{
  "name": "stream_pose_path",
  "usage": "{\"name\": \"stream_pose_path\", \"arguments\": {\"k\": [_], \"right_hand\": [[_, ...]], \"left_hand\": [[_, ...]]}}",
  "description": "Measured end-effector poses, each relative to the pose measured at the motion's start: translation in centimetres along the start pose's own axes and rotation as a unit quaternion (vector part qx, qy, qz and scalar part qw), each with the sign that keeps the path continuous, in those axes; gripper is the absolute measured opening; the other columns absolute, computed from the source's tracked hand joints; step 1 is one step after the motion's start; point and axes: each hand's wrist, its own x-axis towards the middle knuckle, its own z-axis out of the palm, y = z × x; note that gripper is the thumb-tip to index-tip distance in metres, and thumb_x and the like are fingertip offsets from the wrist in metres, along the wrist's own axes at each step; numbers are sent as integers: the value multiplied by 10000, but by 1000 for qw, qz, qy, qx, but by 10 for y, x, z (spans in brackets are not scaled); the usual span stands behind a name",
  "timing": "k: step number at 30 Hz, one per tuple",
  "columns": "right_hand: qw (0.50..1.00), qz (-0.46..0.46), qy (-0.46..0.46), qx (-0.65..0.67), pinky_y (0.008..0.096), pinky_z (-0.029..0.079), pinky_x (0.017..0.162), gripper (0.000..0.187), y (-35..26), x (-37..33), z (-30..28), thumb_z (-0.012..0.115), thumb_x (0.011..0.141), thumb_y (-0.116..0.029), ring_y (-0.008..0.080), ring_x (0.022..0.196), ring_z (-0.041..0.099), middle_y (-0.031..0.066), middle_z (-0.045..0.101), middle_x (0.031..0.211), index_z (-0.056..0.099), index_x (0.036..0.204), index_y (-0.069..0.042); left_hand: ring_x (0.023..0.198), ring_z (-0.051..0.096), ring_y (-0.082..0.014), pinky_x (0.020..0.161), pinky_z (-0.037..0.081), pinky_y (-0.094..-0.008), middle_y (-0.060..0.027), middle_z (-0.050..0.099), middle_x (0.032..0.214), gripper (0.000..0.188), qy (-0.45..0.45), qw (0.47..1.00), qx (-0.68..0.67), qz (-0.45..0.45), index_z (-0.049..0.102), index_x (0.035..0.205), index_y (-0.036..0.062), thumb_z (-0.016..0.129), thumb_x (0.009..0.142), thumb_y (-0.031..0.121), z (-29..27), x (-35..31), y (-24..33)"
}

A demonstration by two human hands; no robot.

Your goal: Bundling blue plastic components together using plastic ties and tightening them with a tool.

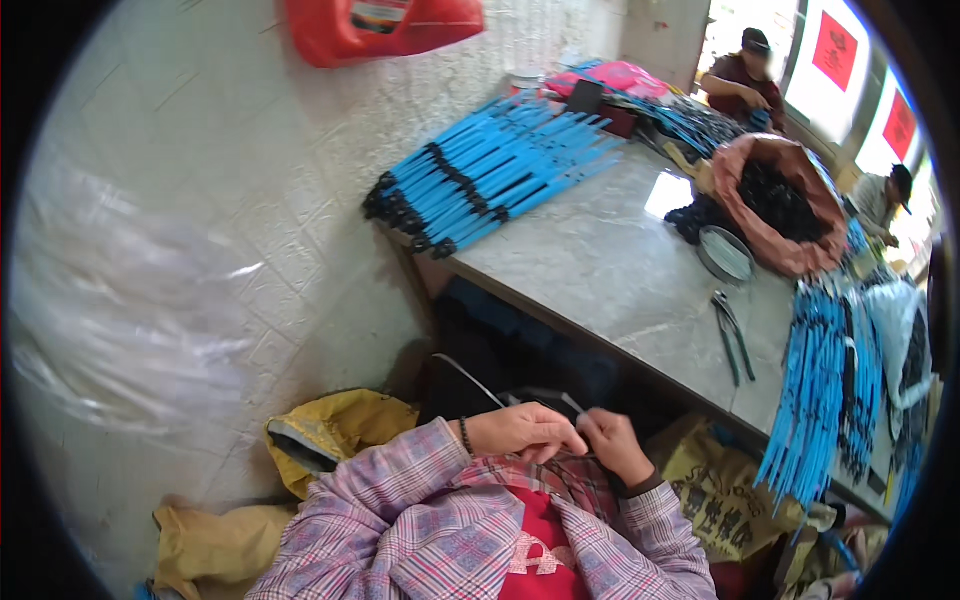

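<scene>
One slim rod [571,402] juts above right fingers [597,424] clamped on it; left fingers [556,433]: can't tell.

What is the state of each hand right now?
Left hand: partly curled; whether it holds something cannot be told.
Right hand: closed, apparently on a thin grey rod.

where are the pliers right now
In the head view, the pliers lie on the grey tabletop right of centre, just below the round dish and left of the right-hand blue bundle.
</scene>
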Motion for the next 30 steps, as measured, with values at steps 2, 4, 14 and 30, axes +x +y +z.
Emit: {"name": "stream_pose_path", "arguments": {"k": [2, 4, 14, 30], "right_hand": [[999, 24, 34, 4, 349, 466, 532, 175, -47, 1, -21, 622, 861, -186, 319, 615, 619, 192, 581, 685, 636, 783, -30], [992, -102, 34, -59, 362, 476, 537, 131, -83, -1, -33, 634, 838, -166, 330, 626, 618, 177, 594, 693, 641, 799, -41], [960, -67, 74, -262, 398, 497, 600, 106, -44, -7, -54, 673, 776, -113, 321, 685, 609, 118, 614, 707, 661, 869, -63], [861, -28, -115, 494, 222, 424, 586, 570, -102, -24, -11, 463, 947, -512, 100, 673, 555, 44, 603, 784, 630, 1002, 30]], "left_hand": [[581, 419, -43, 529, 369, -176, 31, 492, 677, 650, -46, 998, -8, -38, 244, 1471, 45, 435, 989, 436, 3, 1, 1], [548, 366, -44, 535, 342, -192, 44, 432, 638, 535, 7, 994, -111, 7, 350, 1420, 51, 390, 1012, 394, 9, 3, -4], [485, 314, -59, 574, 352, -246, 42, 334, 522, 391, 114, 891, -89, 431, 606, 1082, 67, 350, 1028, 359, -4, -61, 61], [896, 587, -172, 881, 438, -328, -71, 623, 949, 309, -78, 953, 255, 141, 647, 964, 7, 499, 973, 278, 53, -60, 69]]}}
